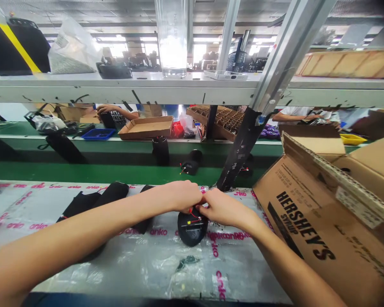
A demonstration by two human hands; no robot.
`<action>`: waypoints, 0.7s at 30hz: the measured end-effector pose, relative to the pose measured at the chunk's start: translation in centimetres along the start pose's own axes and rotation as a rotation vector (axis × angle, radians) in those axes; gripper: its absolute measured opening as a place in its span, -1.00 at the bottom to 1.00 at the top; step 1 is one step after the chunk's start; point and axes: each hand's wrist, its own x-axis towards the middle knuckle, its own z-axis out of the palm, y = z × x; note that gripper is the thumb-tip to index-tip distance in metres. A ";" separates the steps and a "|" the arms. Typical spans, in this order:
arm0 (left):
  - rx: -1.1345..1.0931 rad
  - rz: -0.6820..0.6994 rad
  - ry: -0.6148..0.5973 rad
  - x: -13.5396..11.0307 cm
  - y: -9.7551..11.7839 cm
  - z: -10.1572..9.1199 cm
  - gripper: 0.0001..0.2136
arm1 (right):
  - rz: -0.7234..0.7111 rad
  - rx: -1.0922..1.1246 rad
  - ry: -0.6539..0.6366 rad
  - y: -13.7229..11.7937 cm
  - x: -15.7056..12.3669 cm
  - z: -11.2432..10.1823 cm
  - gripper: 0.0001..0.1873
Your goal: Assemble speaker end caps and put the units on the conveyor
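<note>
A black rounded device (192,235) rests on the plastic-covered bench straight in front of me. Thin red wires (196,215) with a small yellow connector lie across its top. My left hand (186,195) reaches over its far end, closed, with a red wire end showing at the fingertips. My right hand (220,207) meets it from the other side, thumb and fingers pinched together; what they hold is hidden. Left of the device, partly behind my left forearm, lie several black cylindrical pieces (113,192).
A large open cardboard box (307,213) stands at the right beside a slanted metal post (243,145). Beyond the bench runs a green conveyor (128,172) carrying black parts. Co-workers' hands show across it. A shelf (179,91) spans above with bags and a clear cylinder.
</note>
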 end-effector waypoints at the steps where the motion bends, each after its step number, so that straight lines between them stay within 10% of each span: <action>1: 0.018 -0.009 -0.016 0.3 0.2 0.0 -0.91 | 0.009 -0.002 -0.003 0.1 0.2 -0.1 -0.77; 13: -0.046 -0.065 -0.271 1.2 -0.6 -0.6 -0.85 | 0.023 0.136 -0.035 0.8 1.3 0.3 -0.69; 21: -0.240 -0.170 0.032 -4.1 -0.5 0.4 -0.73 | 0.067 0.479 0.175 3.5 -3.3 4.0 -0.52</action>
